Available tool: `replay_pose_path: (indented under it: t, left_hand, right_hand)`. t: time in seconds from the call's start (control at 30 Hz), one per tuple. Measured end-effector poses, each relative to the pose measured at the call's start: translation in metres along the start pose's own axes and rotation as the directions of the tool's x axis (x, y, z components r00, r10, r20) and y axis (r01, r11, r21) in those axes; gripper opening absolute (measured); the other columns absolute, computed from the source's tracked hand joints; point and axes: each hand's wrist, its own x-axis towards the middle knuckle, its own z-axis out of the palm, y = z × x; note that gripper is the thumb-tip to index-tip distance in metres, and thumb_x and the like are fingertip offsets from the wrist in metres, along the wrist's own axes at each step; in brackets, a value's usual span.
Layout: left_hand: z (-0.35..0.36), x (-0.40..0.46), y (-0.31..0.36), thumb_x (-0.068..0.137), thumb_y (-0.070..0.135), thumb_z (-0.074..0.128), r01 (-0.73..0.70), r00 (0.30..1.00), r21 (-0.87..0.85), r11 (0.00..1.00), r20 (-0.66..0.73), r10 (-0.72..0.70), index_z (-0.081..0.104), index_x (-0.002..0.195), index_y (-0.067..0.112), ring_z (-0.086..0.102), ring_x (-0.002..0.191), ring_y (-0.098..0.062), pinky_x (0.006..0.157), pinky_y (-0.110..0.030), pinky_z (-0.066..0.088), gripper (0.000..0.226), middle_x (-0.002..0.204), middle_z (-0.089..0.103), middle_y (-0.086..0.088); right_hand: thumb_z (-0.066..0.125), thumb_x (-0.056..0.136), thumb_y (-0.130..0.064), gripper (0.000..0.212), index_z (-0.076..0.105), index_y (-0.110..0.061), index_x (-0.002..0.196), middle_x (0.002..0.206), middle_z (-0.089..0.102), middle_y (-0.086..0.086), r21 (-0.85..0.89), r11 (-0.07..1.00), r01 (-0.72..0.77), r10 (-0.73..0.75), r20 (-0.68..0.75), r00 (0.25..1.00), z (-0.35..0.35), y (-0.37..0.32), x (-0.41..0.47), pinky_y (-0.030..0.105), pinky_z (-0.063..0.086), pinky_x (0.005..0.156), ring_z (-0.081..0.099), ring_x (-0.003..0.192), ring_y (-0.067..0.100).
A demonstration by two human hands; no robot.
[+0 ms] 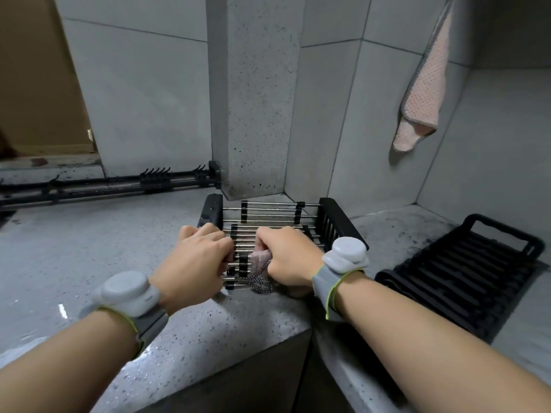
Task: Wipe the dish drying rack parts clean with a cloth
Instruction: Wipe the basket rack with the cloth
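A black-framed dish rack (pixel 331 222) with metal rods lies on the grey counter in the corner. My left hand (pixel 196 260) grips the rack's left side, fingers curled over the rods. My right hand (pixel 286 257) grips a bunched pink and grey cloth (pixel 260 269) and presses it against the near rods. Both hands hide the rack's front edge.
A black slatted drain tray (pixel 465 272) with a handle lies to the right on the counter. A black rail with hooks (pixel 119 183) runs along the wall at left. A pink towel (pixel 423 93) hangs on the right wall. The counter edge (pixel 238 332) drops off close to me.
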Motion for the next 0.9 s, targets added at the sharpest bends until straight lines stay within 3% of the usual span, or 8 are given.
replay_pose_path:
  t: [0.1, 0.23, 0.37, 0.47, 0.6, 0.7, 0.8, 0.9]
  left_hand:
    - [0.0, -0.001, -0.001, 0.08, 0.005, 0.06, 0.002, 1.0, -0.009, 1.0, 0.002, -0.002, 0.058, 0.078, 0.026, 0.046, 0.097, -0.01, 0.085, -0.03, 0.023, 0.021, 0.08, 0.052, 0.016]
    - [0.003, 0.0, -0.001, 0.073, 0.001, 0.064, 0.005, 1.0, -0.011, 1.0, -0.028, -0.005, 0.057, 0.072, 0.025, 0.048, 0.093, -0.011, 0.077, -0.028, 0.016, 0.026, 0.076, 0.052, 0.016]
    - [0.004, 0.002, -0.001, 0.073, 0.002, 0.063, 0.001, 1.0, -0.011, 1.0, -0.027, -0.001, 0.057, 0.072, 0.025, 0.047, 0.093, -0.011, 0.077, -0.028, 0.016, 0.024, 0.075, 0.05, 0.016]
    - [0.003, 0.002, 0.0, 0.071, 0.004, 0.062, -0.008, 0.999, 0.004, 1.0, -0.039, 0.008, 0.056, 0.072, 0.026, 0.05, 0.092, -0.014, 0.076, -0.028, 0.015, 0.023, 0.074, 0.049, 0.016]
    - [0.003, 0.0, -0.001, 0.071, 0.005, 0.064, -0.024, 0.999, 0.021, 1.0, -0.027, 0.024, 0.053, 0.071, 0.027, 0.051, 0.092, -0.014, 0.077, -0.029, 0.02, 0.024, 0.075, 0.05, 0.016]
    - [0.003, -0.001, -0.003, 0.071, 0.005, 0.065, -0.033, 0.999, 0.016, 0.999, -0.033, 0.034, 0.054, 0.072, 0.026, 0.052, 0.09, -0.014, 0.077, -0.029, 0.021, 0.024, 0.075, 0.05, 0.016]
    - [0.003, -0.001, -0.001, 0.075, 0.005, 0.062, -0.032, 0.999, 0.016, 0.999, -0.033, 0.032, 0.054, 0.073, 0.026, 0.049, 0.092, -0.013, 0.077, -0.028, 0.017, 0.023, 0.076, 0.048, 0.016]
    - [0.004, -0.001, -0.001, 0.071, 0.002, 0.064, -0.015, 0.999, -0.003, 1.0, -0.045, 0.015, 0.052, 0.07, 0.026, 0.05, 0.09, -0.014, 0.073, -0.027, 0.013, 0.027, 0.074, 0.047, 0.017]
  right_hand:
    - [0.061, 0.083, -0.016, 0.013, 0.055, -0.027, 0.088, 0.102, 0.068, 0.004, 0.047, 0.997, -0.057, 0.057, 0.007, 0.998, -0.006, 0.017, -0.004, 0.03, 0.044, 0.072, 0.059, 0.097, 0.027]
    - [0.073, 0.072, -0.013, 0.016, 0.067, -0.022, 0.084, 0.084, 0.068, -0.004, 0.133, 0.986, -0.1, 0.094, 0.049, 0.994, -0.016, 0.029, -0.004, 0.03, 0.05, 0.069, 0.062, 0.083, 0.017]
    - [0.076, 0.072, -0.012, 0.024, 0.072, -0.023, 0.093, 0.091, 0.07, -0.001, 0.25, 0.968, -0.032, 0.038, -0.017, 0.999, -0.006, 0.004, 0.006, 0.03, 0.051, 0.077, 0.063, 0.088, 0.017]
    - [0.065, 0.081, -0.013, 0.025, 0.062, -0.024, 0.103, 0.087, 0.065, -0.001, 0.249, 0.968, 0.019, 0.003, -0.088, 0.996, 0.005, -0.012, 0.009, 0.034, 0.048, 0.074, 0.059, 0.087, 0.024]
    - [0.058, 0.085, -0.014, 0.027, 0.047, -0.021, 0.108, 0.083, 0.053, -0.001, 0.118, 0.993, 0.02, -0.015, -0.044, 0.999, 0.002, -0.011, 0.008, 0.035, 0.04, 0.068, 0.052, 0.083, 0.03]
    - [0.054, 0.086, -0.014, 0.024, 0.048, -0.021, 0.108, 0.089, 0.056, 0.001, 0.047, 0.999, 0.021, -0.022, 0.017, 1.0, -0.004, -0.002, 0.005, 0.036, 0.043, 0.071, 0.053, 0.085, 0.03]
    - [0.054, 0.08, -0.014, 0.019, 0.053, -0.028, 0.093, 0.098, 0.068, 0.001, 0.089, 0.996, -0.025, 0.022, 0.04, 0.999, -0.016, 0.026, -0.004, 0.036, 0.052, 0.08, 0.061, 0.092, 0.026]
    - [0.065, 0.071, 0.001, 0.034, 0.062, -0.029, 0.085, 0.091, 0.069, -0.001, 0.138, 0.985, -0.099, 0.094, 0.045, 0.995, -0.036, 0.053, -0.014, 0.027, 0.05, 0.072, 0.061, 0.082, 0.014]
